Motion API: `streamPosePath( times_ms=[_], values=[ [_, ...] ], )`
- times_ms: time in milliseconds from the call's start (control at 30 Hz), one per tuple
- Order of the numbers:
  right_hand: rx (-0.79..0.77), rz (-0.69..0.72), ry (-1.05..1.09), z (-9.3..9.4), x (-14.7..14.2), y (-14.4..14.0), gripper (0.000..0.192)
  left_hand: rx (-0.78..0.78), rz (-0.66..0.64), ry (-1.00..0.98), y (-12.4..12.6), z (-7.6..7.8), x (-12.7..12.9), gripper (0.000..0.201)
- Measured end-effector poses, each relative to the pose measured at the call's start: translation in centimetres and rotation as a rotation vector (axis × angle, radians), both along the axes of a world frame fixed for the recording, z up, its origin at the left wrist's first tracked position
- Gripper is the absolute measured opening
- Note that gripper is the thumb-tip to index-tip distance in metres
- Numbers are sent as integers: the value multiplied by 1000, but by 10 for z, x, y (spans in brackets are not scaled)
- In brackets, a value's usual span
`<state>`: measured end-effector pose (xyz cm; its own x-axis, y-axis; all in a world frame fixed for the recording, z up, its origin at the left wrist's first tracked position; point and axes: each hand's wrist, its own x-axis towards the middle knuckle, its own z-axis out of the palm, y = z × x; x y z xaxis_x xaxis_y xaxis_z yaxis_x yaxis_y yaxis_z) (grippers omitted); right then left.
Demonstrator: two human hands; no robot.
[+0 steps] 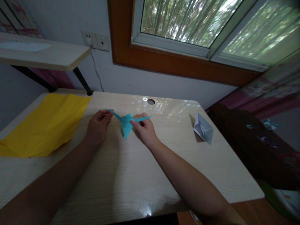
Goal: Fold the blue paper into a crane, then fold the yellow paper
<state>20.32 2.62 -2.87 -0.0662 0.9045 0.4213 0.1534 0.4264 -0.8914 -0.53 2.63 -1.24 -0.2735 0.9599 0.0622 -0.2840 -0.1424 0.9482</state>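
A turquoise origami crane point(127, 124) of folded paper is held between my two hands above the desk, its two narrow points spreading left and right and a wide flap hanging down in the middle. My left hand point(99, 123) pinches the tip of the left point between thumb and fingers. At the base of the right point, my right hand point(144, 125) grips the paper, thumb on the near side and fingers behind. Past that hand, the tip of the right point sticks out free.
A yellow paper sheet point(47, 125) lies on the left of the desk point(145, 175), below a raised shelf point(58, 56). Toward the right edge stands a folded white paper piece point(203, 128). A cable hole point(151, 102) is at the back, beneath the window point(178, 25).
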Motion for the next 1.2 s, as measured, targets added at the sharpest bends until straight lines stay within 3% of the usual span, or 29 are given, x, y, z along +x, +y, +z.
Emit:
streamPosePath(
  times_ms=[133,367,533,633,800,1200],
  values=[
    [-15,-17,-2,-2,0,0,23,38,-22,-40,-2,1,1,33],
    [-37,-10,-22,6,-1,-3,28,87,-39,-74,-4,-1,-1,23],
    [-27,-28,-43,8,-1,-2,29,90,-65,-172,-3,0,2,39],
    [-32,-29,-39,7,0,-2,29,83,-81,-190,-3,0,2,34],
    [-33,-10,-1,6,0,-2,23,27,-74,-153,-6,5,3,21],
    [-35,-8,-4,3,1,0,29,-17,-32,-48,-3,2,1,27]
  ],
)
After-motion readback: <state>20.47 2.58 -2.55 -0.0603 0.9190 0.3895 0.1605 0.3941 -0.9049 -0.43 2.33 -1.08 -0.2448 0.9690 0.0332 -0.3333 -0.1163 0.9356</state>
